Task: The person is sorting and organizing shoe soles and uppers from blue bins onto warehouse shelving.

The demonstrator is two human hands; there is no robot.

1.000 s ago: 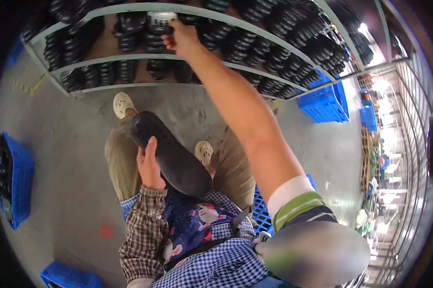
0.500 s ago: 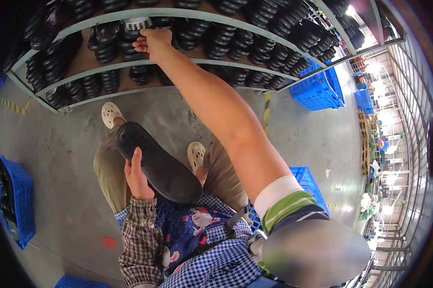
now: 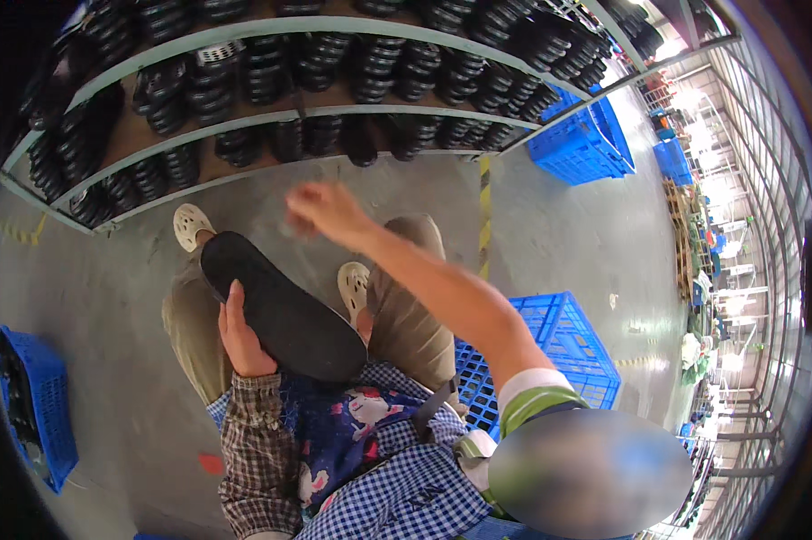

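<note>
The fingers of the left hand (image 3: 242, 335) wrap around the edge of a long black shoe sole (image 3: 280, 310). The sole is held tight, and it lies slanted across the person's lap, with its far end near one pale shoe (image 3: 190, 225). The fingers of the right hand (image 3: 327, 209) are bent in a loose curl. The hand is blurry, so I cannot tell if it holds anything. It is up in the air, above the knees and in front of the shelves (image 3: 244, 121). The shelves are full of stacks of black soles (image 3: 383, 76). The other pale shoe (image 3: 352, 286) sits on the grey floor (image 3: 559, 234). A blue crate (image 3: 550, 346) stands just beside the right leg. Another blue crate (image 3: 32, 405) is far off to the left. More blue crates (image 3: 581, 144) stand by the end of the shelves.
</note>
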